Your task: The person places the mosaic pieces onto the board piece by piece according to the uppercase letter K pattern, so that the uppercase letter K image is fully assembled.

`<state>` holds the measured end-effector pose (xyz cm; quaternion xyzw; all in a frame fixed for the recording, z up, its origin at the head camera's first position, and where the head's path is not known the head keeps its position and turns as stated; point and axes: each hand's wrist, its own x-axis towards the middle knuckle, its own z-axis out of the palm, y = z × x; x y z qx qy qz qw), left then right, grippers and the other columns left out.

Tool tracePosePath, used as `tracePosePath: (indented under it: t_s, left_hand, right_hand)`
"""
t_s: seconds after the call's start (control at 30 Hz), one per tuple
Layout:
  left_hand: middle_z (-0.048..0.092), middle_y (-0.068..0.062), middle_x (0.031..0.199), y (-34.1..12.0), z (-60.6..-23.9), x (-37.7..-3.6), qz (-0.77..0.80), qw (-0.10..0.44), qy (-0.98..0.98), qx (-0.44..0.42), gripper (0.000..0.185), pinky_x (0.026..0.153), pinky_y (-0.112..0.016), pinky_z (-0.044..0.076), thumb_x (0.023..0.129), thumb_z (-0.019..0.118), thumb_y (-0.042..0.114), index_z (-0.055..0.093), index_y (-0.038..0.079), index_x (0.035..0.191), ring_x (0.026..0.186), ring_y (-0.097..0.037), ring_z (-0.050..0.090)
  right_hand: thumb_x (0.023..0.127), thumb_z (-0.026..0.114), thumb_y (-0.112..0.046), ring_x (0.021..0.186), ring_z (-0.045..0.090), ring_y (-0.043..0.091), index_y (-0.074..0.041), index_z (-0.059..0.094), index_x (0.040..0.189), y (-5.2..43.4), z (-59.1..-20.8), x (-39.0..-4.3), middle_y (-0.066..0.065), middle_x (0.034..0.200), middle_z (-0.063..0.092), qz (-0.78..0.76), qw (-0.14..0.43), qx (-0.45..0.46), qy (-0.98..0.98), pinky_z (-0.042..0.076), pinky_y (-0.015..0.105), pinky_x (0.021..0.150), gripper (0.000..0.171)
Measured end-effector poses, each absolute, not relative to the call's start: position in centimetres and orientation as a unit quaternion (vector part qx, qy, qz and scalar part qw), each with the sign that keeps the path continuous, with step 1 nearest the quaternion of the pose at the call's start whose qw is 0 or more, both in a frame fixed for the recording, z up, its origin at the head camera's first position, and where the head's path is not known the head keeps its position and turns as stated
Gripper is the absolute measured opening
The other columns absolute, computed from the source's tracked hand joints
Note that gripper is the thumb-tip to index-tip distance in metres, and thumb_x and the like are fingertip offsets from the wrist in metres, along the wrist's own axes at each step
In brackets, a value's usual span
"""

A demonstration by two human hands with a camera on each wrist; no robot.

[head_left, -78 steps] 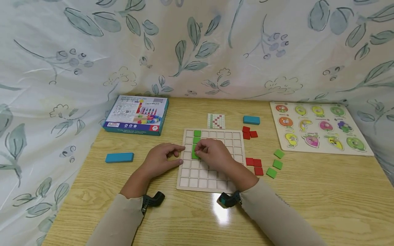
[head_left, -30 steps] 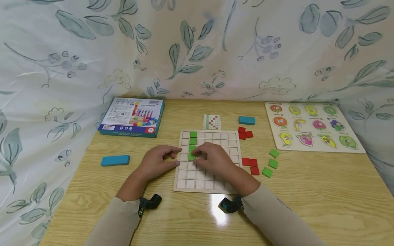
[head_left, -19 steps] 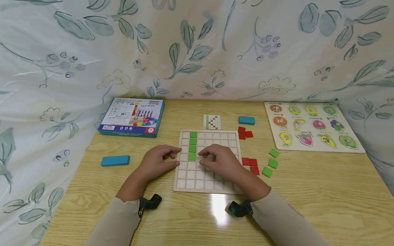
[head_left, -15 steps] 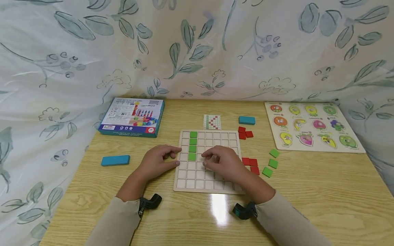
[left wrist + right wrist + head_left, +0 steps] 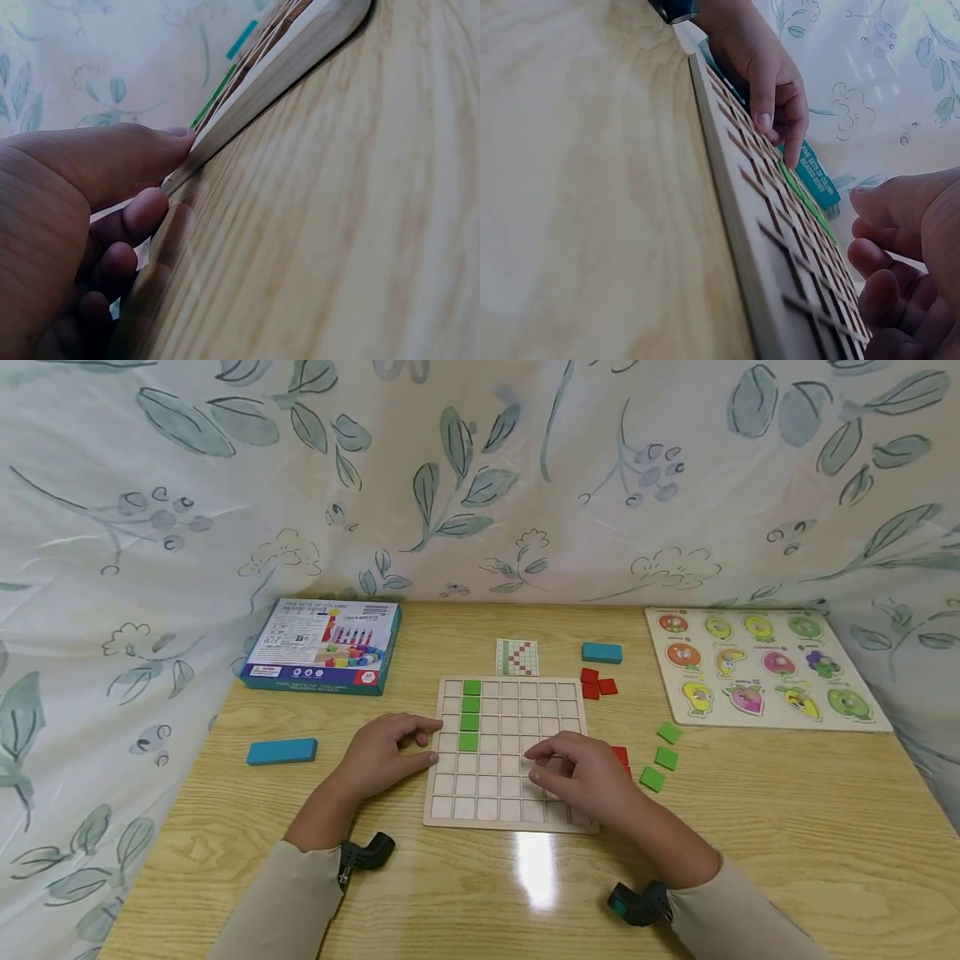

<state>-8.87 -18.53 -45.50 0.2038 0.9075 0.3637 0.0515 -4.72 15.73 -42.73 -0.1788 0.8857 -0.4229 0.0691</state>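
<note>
A wooden grid board (image 5: 465,785) lies on the table, with several green square tiles (image 5: 468,722) in a line down its second column from the left. My left hand (image 5: 384,753) touches the board's left edge with thumb and fingertips; the left wrist view shows the thumb (image 5: 161,146) against the rim. Over the right half of the board hovers my right hand (image 5: 588,781), fingers loosely bent and nothing between thumb and index finger. Red tiles (image 5: 619,755) beside the board are partly hidden behind it. Loose green tiles (image 5: 666,758) lie farther right.
Behind the board lies a small pattern card (image 5: 517,657). More red tiles (image 5: 590,685) sit off its upper right corner. Blue blocks (image 5: 282,752) (image 5: 602,652) lie left and back right. A boxed toy (image 5: 322,646) and a fruit puzzle board (image 5: 772,668) stand toward the back corners.
My right hand has let go of the lowest green tile in the column and drawn back to the right and nearer to me. The left hand stays at the board's edge.
</note>
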Motion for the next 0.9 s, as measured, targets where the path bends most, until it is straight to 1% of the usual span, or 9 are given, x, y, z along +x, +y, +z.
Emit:
tracePosePath:
  t_s: [0.1,0.23,0.4,0.47,0.7,0.8,0.9]
  left_hand:
    - [0.064,0.013,0.099,-18.5,-45.5,-8.8,0.366,0.052,0.907,0.202,0.04,0.08,-0.04,0.043,0.095,0.084,0.024,0.076,0.019,0.134,0.086,-0.017,0.053]
    - [0.064,0.012,0.099,-18.5,-45.4,-8.8,0.367,0.055,0.907,0.199,0.04,0.08,-0.04,0.043,0.096,0.083,0.024,0.076,0.019,0.135,0.086,-0.017,0.053]
    - [0.064,0.012,0.099,-18.5,-45.4,-8.9,0.366,0.055,0.908,0.199,0.041,0.08,-0.04,0.043,0.096,0.083,0.024,0.076,0.019,0.135,0.086,-0.017,0.052]
    - [0.064,0.012,0.099,-18.6,-45.3,-8.9,0.365,0.054,0.908,0.2,0.041,0.08,-0.04,0.043,0.095,0.083,0.024,0.076,0.019,0.135,0.086,-0.016,0.052]
    - [0.064,0.012,0.099,-18.5,-45.4,-9.0,0.364,0.058,0.909,0.196,0.041,0.08,-0.04,0.043,0.095,0.083,0.024,0.076,0.019,0.135,0.086,-0.017,0.052]
    - [0.064,0.012,0.099,-18.5,-45.3,-9.0,0.363,0.059,0.909,0.195,0.041,0.08,-0.04,0.043,0.095,0.083,0.024,0.076,0.018,0.135,0.087,-0.017,0.052]
    - [0.064,0.012,0.1,-18.5,-45.3,-8.9,0.363,0.059,0.91,0.194,0.041,0.081,-0.04,0.043,0.095,0.083,0.024,0.075,0.018,0.135,0.087,-0.016,0.052]
  right_hand:
    - [0.095,0.083,-0.018,0.074,0.058,0.011,-0.02,0.081,0.114,16.6,-43.0,-4.1,-0.012,0.098,0.069,-0.421,0.071,-0.169,0.888,0.05,0.029,0.067,0.02]
    - [0.094,0.084,-0.017,0.075,0.057,0.011,-0.021,0.081,0.113,17.7,-43.3,-3.3,-0.012,0.101,0.071,-0.426,0.063,-0.157,0.889,0.05,0.028,0.068,0.019]
    - [0.094,0.085,-0.019,0.07,0.053,0.01,-0.021,0.081,0.112,19.1,-43.3,-2.2,-0.011,0.089,0.064,-0.421,0.043,-0.145,0.894,0.045,0.027,0.062,0.018]
    - [0.095,0.084,-0.019,0.069,0.052,0.01,-0.021,0.081,0.112,19.6,-43.1,-1.7,-0.01,0.086,0.062,-0.415,0.035,-0.141,0.898,0.044,0.027,0.061,0.017]
    - [0.093,0.085,-0.013,0.071,0.056,0.011,-0.019,0.081,0.111,21.8,-42.7,-0.7,-0.012,0.092,0.068,-0.409,0.01,-0.111,0.906,0.048,0.026,0.061,0.019]
    - [0.094,0.084,-0.015,0.072,0.057,0.011,-0.019,0.08,0.111,22.9,-42.6,-0.3,-0.011,0.095,0.07,-0.399,0.005,-0.093,0.912,0.049,0.026,0.062,0.018]
    - [0.096,0.084,-0.022,0.072,0.058,0.011,-0.021,0.08,0.114,23.9,-42.5,-0.1,-0.009,0.1,0.071,-0.388,0.007,-0.073,0.919,0.049,0.026,0.062,0.018]
